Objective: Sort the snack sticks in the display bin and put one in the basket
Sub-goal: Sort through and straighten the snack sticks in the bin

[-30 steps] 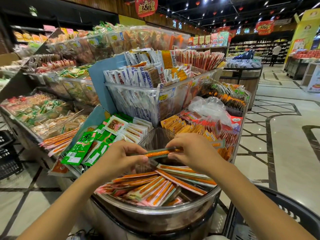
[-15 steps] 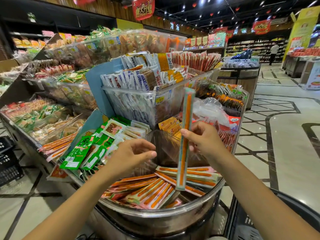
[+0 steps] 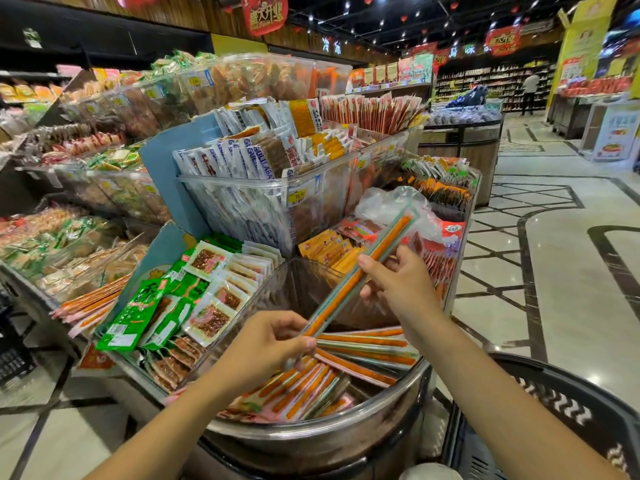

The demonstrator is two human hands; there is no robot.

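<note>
A long orange snack stick [image 3: 372,263] in a clear green-edged wrapper slants above the display bin [image 3: 346,429]. My right hand [image 3: 398,282] pinches it near the middle. My left hand [image 3: 266,344] grips its lower end. Several more orange sticks [image 3: 349,365] lie piled inside the clear, curved bin below my hands. The black plastic basket [image 3: 568,407] stands on the floor at the lower right, beside the bin.
Green snack packets [image 3: 138,313] and red-and-white packets [image 3: 221,296] fill the tray left of the bin. Taller clear bins of white packets [image 3: 242,157] rise behind. A loose plastic bag [image 3: 384,202] lies behind my right hand. Marble floor [image 3: 554,271] stretches right.
The stick tilted from upright to a slant. My left hand, which had let go, took hold of its lower end. My right hand kept its grip on the stick.
</note>
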